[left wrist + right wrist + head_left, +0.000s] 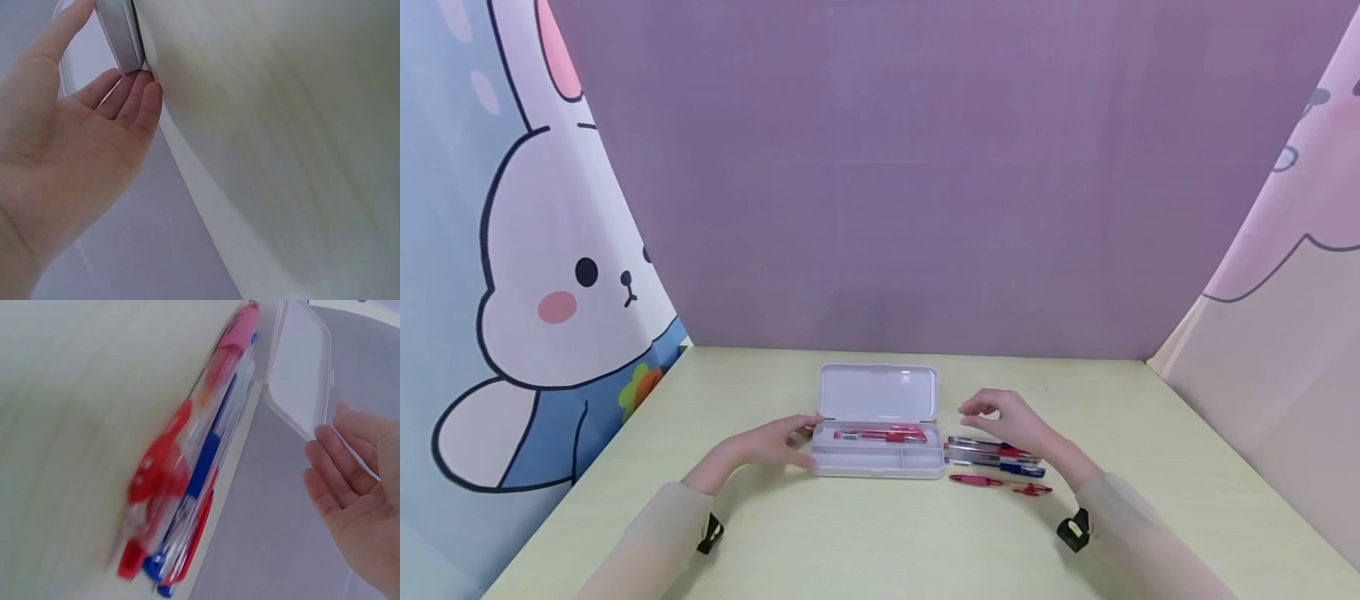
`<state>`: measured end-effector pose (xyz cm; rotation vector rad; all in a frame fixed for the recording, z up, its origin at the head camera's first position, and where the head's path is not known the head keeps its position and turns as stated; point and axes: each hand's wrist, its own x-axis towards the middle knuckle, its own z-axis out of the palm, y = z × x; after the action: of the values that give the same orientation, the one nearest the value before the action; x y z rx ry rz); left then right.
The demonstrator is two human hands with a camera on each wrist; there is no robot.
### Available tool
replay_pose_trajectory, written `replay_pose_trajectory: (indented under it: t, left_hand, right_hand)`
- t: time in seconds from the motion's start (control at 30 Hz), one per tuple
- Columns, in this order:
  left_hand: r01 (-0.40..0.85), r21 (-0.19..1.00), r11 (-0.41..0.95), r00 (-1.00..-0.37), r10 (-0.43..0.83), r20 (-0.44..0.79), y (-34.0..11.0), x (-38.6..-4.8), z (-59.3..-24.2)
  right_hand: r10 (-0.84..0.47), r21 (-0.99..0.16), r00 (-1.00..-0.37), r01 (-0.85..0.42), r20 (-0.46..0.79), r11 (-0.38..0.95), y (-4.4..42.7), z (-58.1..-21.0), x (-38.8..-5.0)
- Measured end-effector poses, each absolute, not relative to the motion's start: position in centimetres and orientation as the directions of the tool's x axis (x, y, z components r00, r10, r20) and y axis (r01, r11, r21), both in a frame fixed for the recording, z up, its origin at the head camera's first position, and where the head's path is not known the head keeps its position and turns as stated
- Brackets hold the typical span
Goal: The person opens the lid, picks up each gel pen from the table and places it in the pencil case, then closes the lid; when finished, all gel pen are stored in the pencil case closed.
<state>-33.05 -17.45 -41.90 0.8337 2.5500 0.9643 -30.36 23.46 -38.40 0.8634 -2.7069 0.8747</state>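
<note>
A white pencil case (877, 477) stands with its lid (877, 393) raised, and red pens (880, 434) lie in its long rear compartment. My left hand (772, 442) holds the case's left end, thumb at the front corner and fingers behind; the left wrist view shows the fingertips against the case end (117, 34). Above the loose pens, right of the case, hovers my right hand (1011, 417) with loosely bent fingers and nothing in them. Beneath it lie several clear pens (992, 454) with blue and red parts. A pink-and-red pen (977, 480) rests nearer me.
The pale table (850, 542) carries the case and pens. A purple panel (910, 183) rises at its back edge. Cartoon-printed curtains (535, 333) flank both sides. A small black device (1075, 530) sits at each wrist.
</note>
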Motion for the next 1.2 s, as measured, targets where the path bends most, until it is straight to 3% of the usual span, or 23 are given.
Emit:
replay_pose_trajectory:
  t: [0.67,1.2]
  left_hand:
    - [0.426,0.675,0.602,-0.788,0.614,-0.051,-17.5,-32.7,-41.7]
    - [0.422,0.677,0.603,-0.786,0.616,-0.059,-17.5,-32.6,-41.5]
  right_hand:
    - [-0.418,-0.42,-0.834,-0.546,0.361,0.725,27.9,-39.6,-29.6]
    - [-0.412,-0.42,-0.862,-0.505,0.296,0.754,30.2,-39.8,-28.8]
